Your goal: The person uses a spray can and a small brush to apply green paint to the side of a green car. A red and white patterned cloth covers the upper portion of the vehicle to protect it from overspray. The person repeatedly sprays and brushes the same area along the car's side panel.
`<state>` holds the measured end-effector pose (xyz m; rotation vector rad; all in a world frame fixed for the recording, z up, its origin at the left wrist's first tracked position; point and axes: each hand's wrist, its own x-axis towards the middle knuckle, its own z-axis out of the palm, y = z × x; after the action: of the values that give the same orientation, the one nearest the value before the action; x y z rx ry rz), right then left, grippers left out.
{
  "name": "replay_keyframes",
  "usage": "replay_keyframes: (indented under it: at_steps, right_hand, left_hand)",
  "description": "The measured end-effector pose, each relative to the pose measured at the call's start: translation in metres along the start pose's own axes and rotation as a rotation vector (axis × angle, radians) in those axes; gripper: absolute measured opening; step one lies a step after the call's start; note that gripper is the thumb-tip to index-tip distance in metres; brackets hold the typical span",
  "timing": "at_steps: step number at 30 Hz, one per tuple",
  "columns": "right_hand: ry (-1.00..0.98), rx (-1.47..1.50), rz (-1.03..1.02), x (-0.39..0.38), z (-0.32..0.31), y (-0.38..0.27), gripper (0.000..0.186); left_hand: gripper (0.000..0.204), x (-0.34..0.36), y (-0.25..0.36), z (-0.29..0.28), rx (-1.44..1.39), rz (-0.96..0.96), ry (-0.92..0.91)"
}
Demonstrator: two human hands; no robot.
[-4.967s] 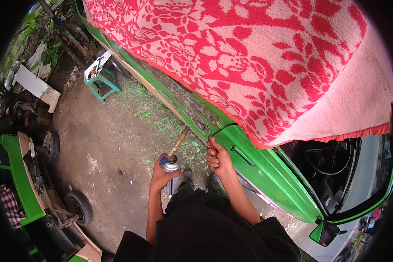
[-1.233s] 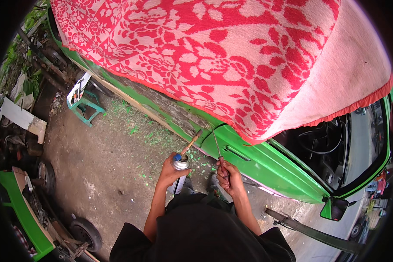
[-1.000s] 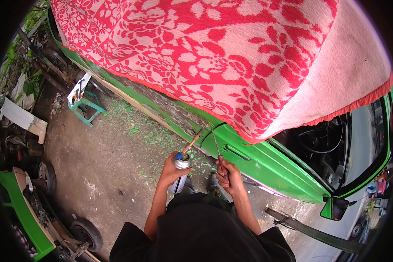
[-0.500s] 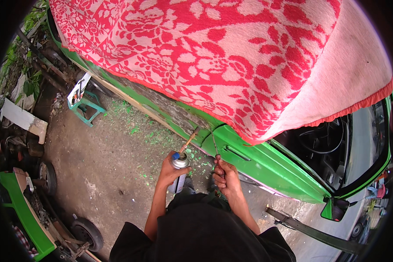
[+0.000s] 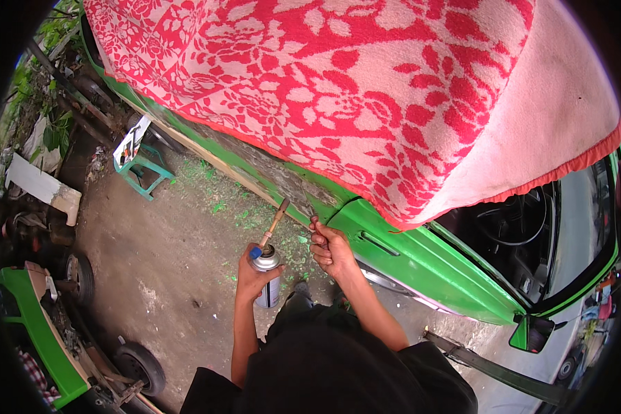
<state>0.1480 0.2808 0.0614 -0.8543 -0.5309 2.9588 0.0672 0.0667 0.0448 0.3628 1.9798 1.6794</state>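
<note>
My left hand is wrapped round the silver-topped canister of a gas torch. The torch has a blue knob and a copper-coloured nozzle tube that slants up toward the lower side of a green car. My right hand grips a thin metal tool, perhaps a scraper; its handle is mostly hidden in the fist. The tool's tip is at or near the stripped, grey-brown panel, just left of the green door. Whether a flame burns is not visible.
A red-and-pink floral blanket covers the car's roof and windows. Green paint flakes litter the concrete. A teal stool with tools stands at the left. Loose wheels, a green car part and a metal beam lie around.
Both hands have shifted left, the right one also upward toward the stripped panel. The torch nozzle has moved left along the car's lower edge, and the thin tool now tilts left.
</note>
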Motion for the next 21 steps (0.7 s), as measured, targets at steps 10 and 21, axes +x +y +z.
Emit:
replay_keyframes:
  at_steps: [10, 21]
  right_hand:
    - [0.022, -0.021, 0.032, -0.026, -0.02, 0.002, 0.019]
    - [0.128, -0.025, -0.067, -0.075, -0.038, 0.007, 0.021]
  left_hand:
    - [0.048, -0.031, -0.018, -0.001, -0.016, -0.107, 0.022]
    - [0.048, -0.002, -0.005, 0.035, -0.045, -0.018, -0.14]
